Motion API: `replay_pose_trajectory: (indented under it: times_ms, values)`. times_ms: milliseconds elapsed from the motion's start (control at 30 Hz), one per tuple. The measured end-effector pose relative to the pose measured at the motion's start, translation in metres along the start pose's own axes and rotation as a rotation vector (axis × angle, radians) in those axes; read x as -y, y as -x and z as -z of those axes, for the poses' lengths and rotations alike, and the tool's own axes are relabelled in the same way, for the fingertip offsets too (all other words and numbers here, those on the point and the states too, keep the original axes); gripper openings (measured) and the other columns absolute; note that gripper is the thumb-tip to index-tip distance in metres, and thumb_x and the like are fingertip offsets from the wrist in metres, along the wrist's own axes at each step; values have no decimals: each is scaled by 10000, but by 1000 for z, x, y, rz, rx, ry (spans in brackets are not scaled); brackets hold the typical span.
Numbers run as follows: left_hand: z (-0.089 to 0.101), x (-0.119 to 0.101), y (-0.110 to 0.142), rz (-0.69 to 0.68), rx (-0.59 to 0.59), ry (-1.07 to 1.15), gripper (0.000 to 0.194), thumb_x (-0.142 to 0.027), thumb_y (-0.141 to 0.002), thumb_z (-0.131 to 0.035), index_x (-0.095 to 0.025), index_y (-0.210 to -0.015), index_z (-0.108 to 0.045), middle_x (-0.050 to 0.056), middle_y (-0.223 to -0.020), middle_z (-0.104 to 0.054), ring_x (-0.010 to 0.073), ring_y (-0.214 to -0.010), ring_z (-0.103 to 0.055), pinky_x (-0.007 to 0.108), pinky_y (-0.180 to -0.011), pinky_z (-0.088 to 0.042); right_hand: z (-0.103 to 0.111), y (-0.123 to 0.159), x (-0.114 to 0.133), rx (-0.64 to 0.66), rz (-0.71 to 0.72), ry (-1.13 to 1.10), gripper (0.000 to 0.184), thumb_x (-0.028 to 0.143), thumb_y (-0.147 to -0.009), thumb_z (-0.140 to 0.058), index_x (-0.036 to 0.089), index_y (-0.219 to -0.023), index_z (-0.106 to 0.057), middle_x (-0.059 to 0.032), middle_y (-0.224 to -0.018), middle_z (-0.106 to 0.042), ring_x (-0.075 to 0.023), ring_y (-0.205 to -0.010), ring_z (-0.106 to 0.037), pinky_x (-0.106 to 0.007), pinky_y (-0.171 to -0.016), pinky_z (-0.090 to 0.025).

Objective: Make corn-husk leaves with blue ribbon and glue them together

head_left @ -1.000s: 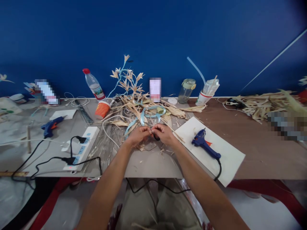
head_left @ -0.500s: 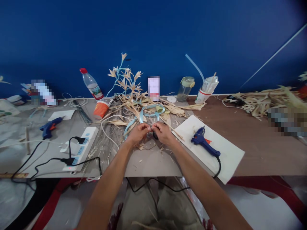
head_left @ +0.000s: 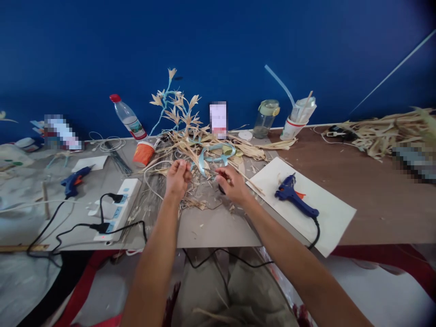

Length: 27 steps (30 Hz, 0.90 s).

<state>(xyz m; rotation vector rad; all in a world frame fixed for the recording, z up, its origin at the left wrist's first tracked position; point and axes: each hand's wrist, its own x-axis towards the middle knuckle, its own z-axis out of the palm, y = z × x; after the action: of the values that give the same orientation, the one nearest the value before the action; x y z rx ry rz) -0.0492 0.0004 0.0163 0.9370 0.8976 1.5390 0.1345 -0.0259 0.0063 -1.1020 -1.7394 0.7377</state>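
Note:
My left hand (head_left: 177,178) is curled closed at the near edge of a heap of dried straw leaves (head_left: 204,150); what its fingers pinch is too small to make out. My right hand (head_left: 231,183) is closed too, fingertips pinched, with a small black object showing under it. A light blue ribbon (head_left: 213,160) loops through the straw between and behind the two hands. A straw flower sprig on a blue stem (head_left: 173,102) stands up behind the heap.
A blue glue gun (head_left: 294,202) lies on a white sheet (head_left: 327,218) to the right; a second glue gun (head_left: 73,179) and a white power strip (head_left: 117,209) lie left. An orange cup (head_left: 145,153), water bottle (head_left: 127,117), jar (head_left: 265,119) and more straw (head_left: 381,136) line the back.
My hands, held together a second ago, have drawn apart; the left has moved left and farther from me. The view has shifted slightly.

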Motion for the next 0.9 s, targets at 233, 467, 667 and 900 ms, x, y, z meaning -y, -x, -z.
replay_pose_trajectory:
  times_ms: [233,467,667,900]
  values:
    - [-4,-2,1,-12,-1,56,283,-376,-741,-656,-179,-735,-453,-58,-615,-485,-1,-386,-222,160,-412,-266,-13,4,3,260,127,136,237,286,-808,-553,153,-981,-646,-66,-823,-605,-164,-744,-538,-298,-721,-424]
    - [-6,5,2,30,-12,32,297,-387,-758,-630,-176,-709,-427,-64,-604,-480,0,-381,-254,163,-414,-289,7,-8,-22,-140,-56,158,248,306,-820,-505,137,-948,-633,-101,-914,-628,-188,-799,-566,-324,-757,-443]
    - [-8,4,0,11,-64,29,306,-373,-775,-596,-169,-648,-405,-63,-571,-465,4,-370,-228,172,-401,-270,-4,-4,-18,-26,47,275,251,295,-823,-512,166,-991,-646,-92,-878,-636,-214,-851,-547,-369,-827,-418]
    - [-7,3,-5,-21,-215,20,335,-381,-780,-572,-172,-604,-377,-61,-525,-443,8,-361,-238,172,-386,-248,-26,4,-7,340,292,440,349,366,-828,-539,231,-1137,-629,-86,-1257,-552,-293,-1228,-361,-490,-1021,-269]
